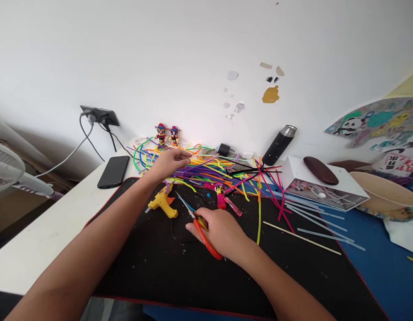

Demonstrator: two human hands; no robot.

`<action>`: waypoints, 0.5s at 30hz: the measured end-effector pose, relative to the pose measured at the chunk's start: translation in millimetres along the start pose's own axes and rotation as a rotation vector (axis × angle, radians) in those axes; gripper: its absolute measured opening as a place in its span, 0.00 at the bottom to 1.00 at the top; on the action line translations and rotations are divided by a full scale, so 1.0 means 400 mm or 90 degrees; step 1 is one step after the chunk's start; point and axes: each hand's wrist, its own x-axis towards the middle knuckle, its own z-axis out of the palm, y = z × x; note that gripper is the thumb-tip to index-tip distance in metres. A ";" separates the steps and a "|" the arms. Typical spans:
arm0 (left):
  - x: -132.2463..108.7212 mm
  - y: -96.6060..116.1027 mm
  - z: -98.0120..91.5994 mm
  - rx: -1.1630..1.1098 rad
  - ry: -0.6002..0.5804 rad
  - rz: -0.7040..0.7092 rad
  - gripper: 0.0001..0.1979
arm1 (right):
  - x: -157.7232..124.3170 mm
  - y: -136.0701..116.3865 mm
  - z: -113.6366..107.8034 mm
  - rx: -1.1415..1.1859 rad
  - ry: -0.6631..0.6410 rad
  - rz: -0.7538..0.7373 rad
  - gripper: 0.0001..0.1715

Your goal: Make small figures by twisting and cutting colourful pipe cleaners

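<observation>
My left hand (169, 163) reaches over a heap of colourful pipe cleaners (206, 167), its fingers stretched out and a little apart. Whether a fingertip touches one of the stems is too small to tell. In my right hand (221, 229) is a pair of scissors (209, 244) with orange handles, the blades pointing up and to the left. Blue and yellow bits show beside the blades near my fingers. A yellow hot glue gun (164, 203) lies left of the scissors. Just beyond my right hand is a small pink and yellow pipe-cleaner figure (220, 196).
Two similar figures (167, 133) stand by the wall. A phone (113, 171) lies left of the black mat (142, 272). To the right are a wooden stick (302, 238), clear glue sticks (322, 218), a white drawer box (293, 171) and a leaning black flask (279, 145). A fan (7, 165) stands far left.
</observation>
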 end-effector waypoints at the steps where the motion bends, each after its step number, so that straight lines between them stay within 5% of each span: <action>1: -0.002 0.004 0.002 0.014 -0.001 0.000 0.21 | -0.005 -0.004 -0.003 -0.025 -0.012 0.017 0.23; 8: -0.021 0.036 0.039 0.046 -0.099 0.010 0.16 | -0.037 -0.043 -0.013 -0.180 -0.148 0.036 0.30; 15: -0.030 0.027 0.068 0.072 -0.217 0.025 0.13 | -0.052 -0.061 -0.028 -0.215 -0.195 -0.030 0.22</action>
